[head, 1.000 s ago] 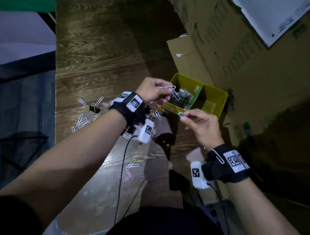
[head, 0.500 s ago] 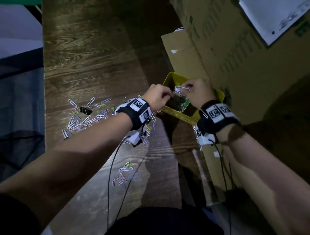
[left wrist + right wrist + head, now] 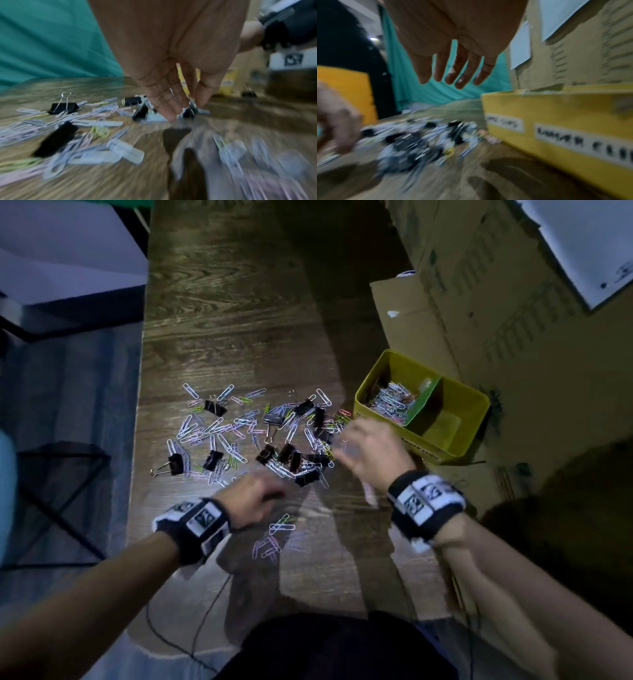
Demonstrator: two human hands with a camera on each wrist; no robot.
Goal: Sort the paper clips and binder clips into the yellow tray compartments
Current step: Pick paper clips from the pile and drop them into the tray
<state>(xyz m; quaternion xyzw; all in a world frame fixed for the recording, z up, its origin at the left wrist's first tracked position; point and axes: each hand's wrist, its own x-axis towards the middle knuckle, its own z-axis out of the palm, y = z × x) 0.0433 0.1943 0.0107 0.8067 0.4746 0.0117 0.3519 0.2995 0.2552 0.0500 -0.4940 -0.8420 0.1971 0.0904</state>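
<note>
The yellow tray point(image 3: 471, 419) stands at the table's right; its left compartment holds a heap of paper clips point(image 3: 388, 402), and its right compartment looks empty. Several pastel paper clips point(image 3: 219, 428) and black binder clips point(image 3: 215, 407) lie scattered on the wood to its left. My left hand point(image 3: 255, 498) hovers over the pile's near edge, fingers straight point(image 3: 169, 108) and pointing down beside a binder clip point(image 3: 189, 113). My right hand point(image 3: 368, 450) is between the pile and the tray, its fingers point(image 3: 453, 75) spread and empty. The tray's front wall point(image 3: 556, 112) carries two labels.
Cardboard boxes point(image 3: 513, 320) with a white sheet point(image 3: 582, 244) rise behind and to the right of the tray. A small group of paper clips point(image 3: 279, 530) lies nearer me. The table's left edge point(image 3: 138, 419) drops to the floor. A black cable point(image 3: 205, 607) runs over the table's near part.
Both hands were over the tray with paper clips pinched; they have drawn back toward me and now sit empty over the pile on the table.
</note>
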